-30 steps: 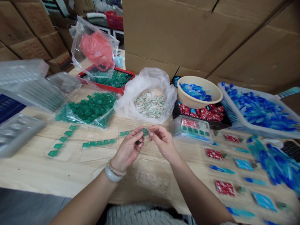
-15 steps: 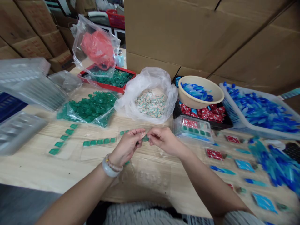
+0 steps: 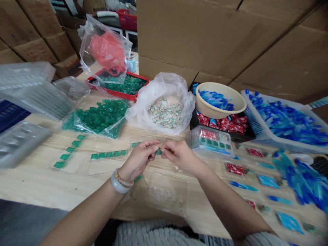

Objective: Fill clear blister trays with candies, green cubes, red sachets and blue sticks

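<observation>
Behind a row of green squares (image 3: 108, 154) on the worktop (image 3: 38, 186) sits a heap of green pieces (image 3: 99, 116); the left hand (image 3: 140, 159) and right hand (image 3: 178, 154) pinch a small green piece (image 3: 158, 151) between them, before a white bag (image 3: 164, 106); rightward, a cream bowl (image 3: 220, 100) overhangs red packets (image 3: 232, 125).

Bowl (image 3: 220, 111) behind blister packs (image 3: 211, 141); basket (image 3: 287, 123) to its right.
</observation>
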`<state>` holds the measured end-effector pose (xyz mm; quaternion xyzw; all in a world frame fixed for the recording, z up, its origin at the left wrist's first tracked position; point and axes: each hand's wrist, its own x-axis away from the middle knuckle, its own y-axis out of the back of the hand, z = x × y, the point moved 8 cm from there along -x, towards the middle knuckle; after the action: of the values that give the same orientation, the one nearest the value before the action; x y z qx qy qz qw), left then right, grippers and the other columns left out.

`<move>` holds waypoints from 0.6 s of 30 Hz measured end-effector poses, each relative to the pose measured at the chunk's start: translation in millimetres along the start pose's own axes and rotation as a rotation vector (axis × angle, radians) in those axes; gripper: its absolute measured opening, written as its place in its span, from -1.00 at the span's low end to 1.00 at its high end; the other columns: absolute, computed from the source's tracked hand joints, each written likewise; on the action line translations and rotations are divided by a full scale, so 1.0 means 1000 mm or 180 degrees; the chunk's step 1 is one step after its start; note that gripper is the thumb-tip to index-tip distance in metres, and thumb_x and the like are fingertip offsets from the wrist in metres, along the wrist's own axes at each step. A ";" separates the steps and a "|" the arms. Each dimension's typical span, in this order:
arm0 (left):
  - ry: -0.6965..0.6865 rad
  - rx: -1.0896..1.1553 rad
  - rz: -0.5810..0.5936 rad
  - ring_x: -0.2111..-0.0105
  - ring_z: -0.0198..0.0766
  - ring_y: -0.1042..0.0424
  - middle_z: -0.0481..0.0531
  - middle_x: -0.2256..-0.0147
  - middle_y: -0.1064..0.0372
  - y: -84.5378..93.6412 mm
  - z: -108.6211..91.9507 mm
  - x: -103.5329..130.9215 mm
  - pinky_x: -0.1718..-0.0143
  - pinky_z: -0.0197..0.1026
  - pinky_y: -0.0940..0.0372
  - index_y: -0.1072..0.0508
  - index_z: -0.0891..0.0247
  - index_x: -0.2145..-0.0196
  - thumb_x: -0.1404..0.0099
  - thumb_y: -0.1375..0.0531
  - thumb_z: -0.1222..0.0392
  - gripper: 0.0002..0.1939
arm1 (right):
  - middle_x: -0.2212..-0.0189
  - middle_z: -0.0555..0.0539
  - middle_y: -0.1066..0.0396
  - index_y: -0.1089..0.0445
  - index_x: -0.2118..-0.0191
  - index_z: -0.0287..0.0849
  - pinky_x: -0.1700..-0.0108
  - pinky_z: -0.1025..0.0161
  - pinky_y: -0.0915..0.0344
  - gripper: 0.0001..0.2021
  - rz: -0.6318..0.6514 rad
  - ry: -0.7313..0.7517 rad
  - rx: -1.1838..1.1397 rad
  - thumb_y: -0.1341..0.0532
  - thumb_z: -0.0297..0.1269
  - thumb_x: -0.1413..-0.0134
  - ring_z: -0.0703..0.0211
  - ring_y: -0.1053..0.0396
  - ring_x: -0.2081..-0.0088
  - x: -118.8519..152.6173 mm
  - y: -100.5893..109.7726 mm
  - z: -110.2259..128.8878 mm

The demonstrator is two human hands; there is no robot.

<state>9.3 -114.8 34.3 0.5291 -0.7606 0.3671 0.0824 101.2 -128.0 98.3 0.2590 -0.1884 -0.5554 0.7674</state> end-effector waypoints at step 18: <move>-0.0322 -0.0055 -0.0122 0.66 -0.52 -0.12 -0.11 0.58 -0.26 0.007 -0.012 0.005 0.63 -0.40 0.03 -0.39 0.37 0.29 0.10 -0.30 0.21 -0.63 | 0.62 0.06 -0.29 -0.25 0.44 -0.20 0.48 0.36 -0.30 -0.90 -0.0537 -0.0346 -0.1258 -0.11 -0.29 0.03 0.35 -0.32 0.56 -0.007 -0.012 -0.017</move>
<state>-2.1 -109.3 41.9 0.5608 -0.7566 0.3317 0.0554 99.7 -121.2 77.7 0.0881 -0.0946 -0.6569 0.7428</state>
